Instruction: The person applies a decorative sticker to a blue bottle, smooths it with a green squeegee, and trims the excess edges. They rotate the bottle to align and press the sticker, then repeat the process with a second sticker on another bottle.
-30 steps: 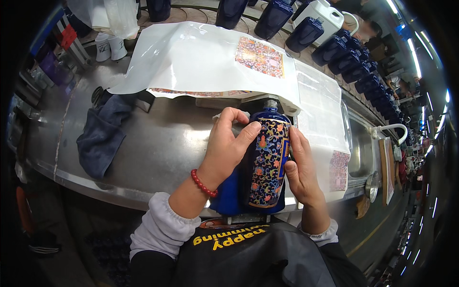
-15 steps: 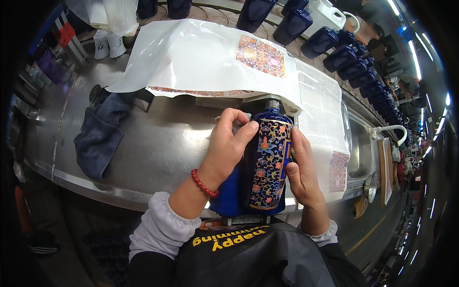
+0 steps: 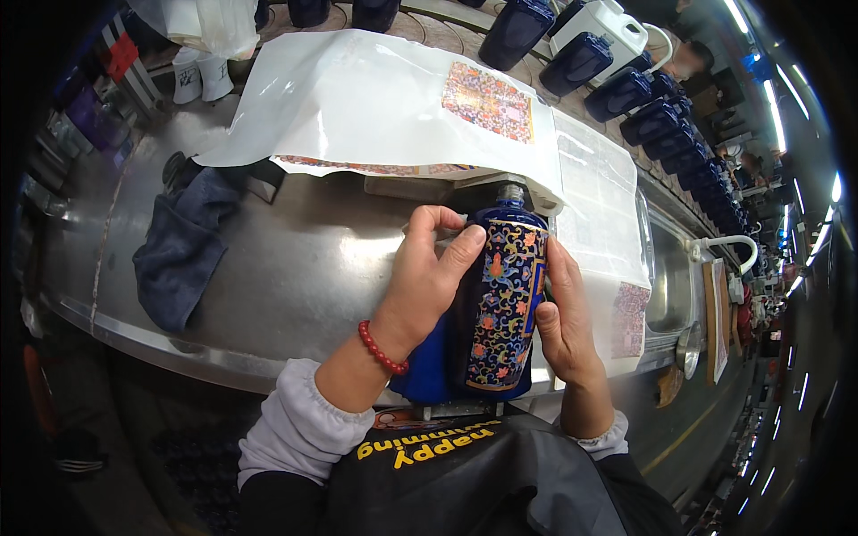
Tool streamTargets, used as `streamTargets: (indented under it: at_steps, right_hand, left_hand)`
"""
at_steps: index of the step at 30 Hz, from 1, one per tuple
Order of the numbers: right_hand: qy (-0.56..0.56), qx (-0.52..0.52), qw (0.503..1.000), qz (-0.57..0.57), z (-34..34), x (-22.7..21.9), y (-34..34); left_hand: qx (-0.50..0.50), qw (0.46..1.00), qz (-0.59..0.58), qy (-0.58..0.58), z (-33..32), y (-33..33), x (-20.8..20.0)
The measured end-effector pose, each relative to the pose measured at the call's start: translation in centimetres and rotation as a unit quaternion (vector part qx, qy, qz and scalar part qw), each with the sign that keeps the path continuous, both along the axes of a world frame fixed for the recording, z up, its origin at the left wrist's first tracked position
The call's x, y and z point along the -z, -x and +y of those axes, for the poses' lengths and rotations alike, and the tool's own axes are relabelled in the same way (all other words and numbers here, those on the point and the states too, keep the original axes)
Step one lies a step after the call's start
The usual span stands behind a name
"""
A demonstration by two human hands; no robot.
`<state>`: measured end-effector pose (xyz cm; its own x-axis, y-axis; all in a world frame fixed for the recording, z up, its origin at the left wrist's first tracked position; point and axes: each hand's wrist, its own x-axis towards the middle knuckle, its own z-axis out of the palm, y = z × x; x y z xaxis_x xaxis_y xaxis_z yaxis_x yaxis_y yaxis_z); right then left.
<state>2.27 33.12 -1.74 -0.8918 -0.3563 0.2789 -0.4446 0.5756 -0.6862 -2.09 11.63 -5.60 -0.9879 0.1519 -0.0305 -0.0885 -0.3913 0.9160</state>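
The bottle (image 3: pixel 502 304) is between the two hands, its neck pointing away from the body, a flowered pattern (image 3: pixel 505 308) covering the side turned up. The left hand (image 3: pixel 429 268) curves in at the pattern's upper left corner, thumb tip on the bottle and forefinger bent behind it; whether the two pinch anything, I cannot tell. The right hand (image 3: pixel 565 322) is loosely spread along the opposite side, fingers lengthwise and thumb toward the pattern's edge. A red bracelet (image 3: pixel 380 348) circles the left wrist.

Just below the grip is a blue cloth (image 3: pixel 422 366), and nearer the body a black apron (image 3: pixel 465 487). Well left of the grip, a crumpled towel (image 3: pixel 188 255) lies on the steel counter (image 3: pixel 295 259). Beyond the grip spreads a white sheet (image 3: pixel 357 103) with a patterned panel; farther off stand more blue bottles (image 3: pixel 576 64) and a white jug (image 3: pixel 617 27). Right of the grip is a sink (image 3: pixel 672 277)
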Motion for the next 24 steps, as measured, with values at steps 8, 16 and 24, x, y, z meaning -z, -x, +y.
streamTargets:
  at_steps: [8,16,24]
  right_hand:
    - [0.018,0.009,1.000,-0.002,0.0,0.6,0.2]
    - [0.014,0.009,1.000,-0.004,-0.2,0.2,0.2]
    - [0.026,0.002,1.000,0.000,0.1,0.8,0.4]
  left_hand:
    - [0.006,0.999,-0.024,-0.031,-0.4,-1.0,-0.4]
    - [-0.006,1.000,0.005,0.014,-0.3,-1.1,0.0]
    - [-0.076,0.955,0.187,0.219,-2.1,-4.4,-1.0]
